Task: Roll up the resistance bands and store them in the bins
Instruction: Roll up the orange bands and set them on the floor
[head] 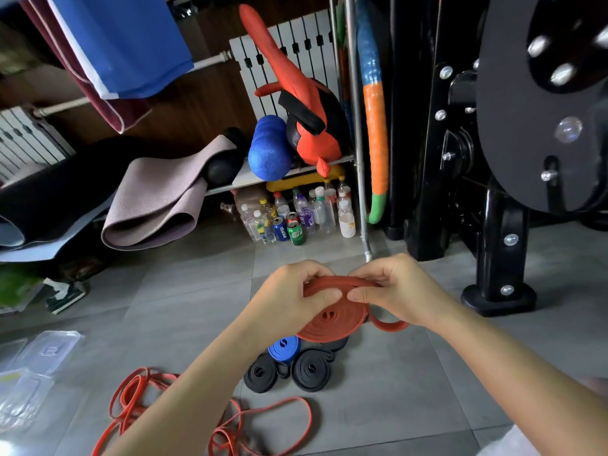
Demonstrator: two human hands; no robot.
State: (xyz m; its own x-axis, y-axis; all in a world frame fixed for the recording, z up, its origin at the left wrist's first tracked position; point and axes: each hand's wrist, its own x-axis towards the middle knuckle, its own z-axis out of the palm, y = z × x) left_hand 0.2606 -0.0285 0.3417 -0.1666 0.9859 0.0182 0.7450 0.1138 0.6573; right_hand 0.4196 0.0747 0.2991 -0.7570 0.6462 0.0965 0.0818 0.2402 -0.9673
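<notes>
Both hands hold a wide red resistance band in the air, mostly wound into a flat coil, with a short loop of it hanging free at the right. My left hand grips the coil's left side, thumb on top. My right hand pinches the outer turn at the top right. On the floor below lie a rolled blue band and two rolled black bands. Thin red bands sprawl loose on the tiles at the lower left. Clear plastic bins sit at the far left.
A black gym machine with a foot on the floor stands at the right. A low rack behind holds mats, a blue foam roller and a red bag, with several bottles and cans under it. Grey tile floor surrounds the bands.
</notes>
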